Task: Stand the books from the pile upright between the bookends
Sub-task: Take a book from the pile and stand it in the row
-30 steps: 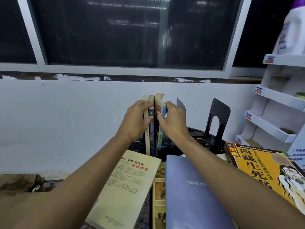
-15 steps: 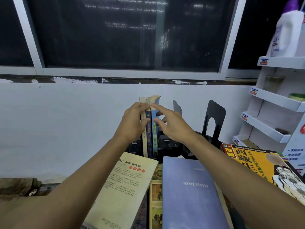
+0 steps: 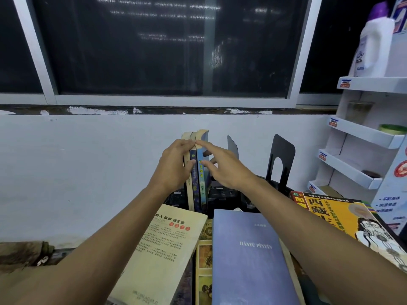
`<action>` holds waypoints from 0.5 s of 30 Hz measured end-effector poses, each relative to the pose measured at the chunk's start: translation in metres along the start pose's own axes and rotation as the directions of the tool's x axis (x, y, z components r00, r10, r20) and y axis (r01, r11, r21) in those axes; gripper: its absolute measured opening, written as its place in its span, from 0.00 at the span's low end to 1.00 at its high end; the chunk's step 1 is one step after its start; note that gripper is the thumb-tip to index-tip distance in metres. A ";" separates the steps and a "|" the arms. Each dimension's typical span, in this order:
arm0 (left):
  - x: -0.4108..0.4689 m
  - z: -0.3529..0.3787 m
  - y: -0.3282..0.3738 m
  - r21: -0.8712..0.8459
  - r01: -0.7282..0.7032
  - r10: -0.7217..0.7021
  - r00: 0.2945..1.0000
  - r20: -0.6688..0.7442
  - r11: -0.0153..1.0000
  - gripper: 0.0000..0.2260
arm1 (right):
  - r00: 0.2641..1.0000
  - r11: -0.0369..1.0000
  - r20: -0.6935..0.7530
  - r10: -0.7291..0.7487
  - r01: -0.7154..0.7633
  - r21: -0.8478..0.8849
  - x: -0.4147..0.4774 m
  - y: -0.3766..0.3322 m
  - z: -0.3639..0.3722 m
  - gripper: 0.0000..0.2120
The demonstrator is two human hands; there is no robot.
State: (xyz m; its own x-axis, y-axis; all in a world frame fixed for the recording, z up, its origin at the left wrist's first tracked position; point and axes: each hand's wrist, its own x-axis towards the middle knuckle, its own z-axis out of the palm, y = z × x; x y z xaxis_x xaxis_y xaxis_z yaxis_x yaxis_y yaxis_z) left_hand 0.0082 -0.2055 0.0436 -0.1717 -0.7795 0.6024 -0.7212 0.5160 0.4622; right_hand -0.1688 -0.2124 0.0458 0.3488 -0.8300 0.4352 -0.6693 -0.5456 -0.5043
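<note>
Three books [image 3: 199, 183] stand upright side by side at the back of the table: a cream one, a dark blue one and a light blue one. My left hand [image 3: 174, 166] clasps them from the left, fingers over the top and thumb on the spines. My right hand [image 3: 224, 170] is spread open, its index fingertip resting on the light blue book's top edge. To the right stand a dark bookend [image 3: 233, 148] and a black bookend [image 3: 283, 161]. In the pile lie a cream book [image 3: 163, 249], a blue-grey book [image 3: 248, 265] and a yellow book [image 3: 339, 214].
A picture-covered book [image 3: 204, 267] lies under the cream and blue-grey ones. A white tiered shelf [image 3: 363, 133] stands at the right, with a white bottle [image 3: 374, 47] on top. A white wall and a dark window rise right behind the books.
My right hand has let go of the light blue book and opened, leaving one fingertip on it. That book now stands straight against the other two. My left hand stays on the books.
</note>
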 end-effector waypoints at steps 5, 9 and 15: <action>-0.001 -0.004 0.007 0.010 0.018 -0.018 0.999 0.029 1.000 0.23 | 0.998 1.000 0.060 -0.007 0.008 -0.017 -0.005 0.004 -0.010 0.29; -0.002 -0.007 0.016 0.012 0.027 -0.028 0.999 0.037 1.000 0.22 | 0.997 0.998 0.076 -0.020 0.024 -0.060 -0.012 0.007 -0.025 0.29; -0.009 0.001 0.033 0.022 -0.022 0.023 0.999 -0.038 1.000 0.23 | 0.997 0.987 0.074 -0.032 0.043 -0.157 -0.031 0.017 -0.052 0.26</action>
State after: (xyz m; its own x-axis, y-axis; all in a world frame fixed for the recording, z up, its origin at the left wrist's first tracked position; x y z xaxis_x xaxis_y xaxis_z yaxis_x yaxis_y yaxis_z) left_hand -0.0144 -0.1815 0.0527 -0.1626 -0.7531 0.6375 -0.7317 0.5255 0.4341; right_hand -0.2249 -0.1899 0.0620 0.4176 -0.8185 0.3945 -0.7482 -0.5561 -0.3619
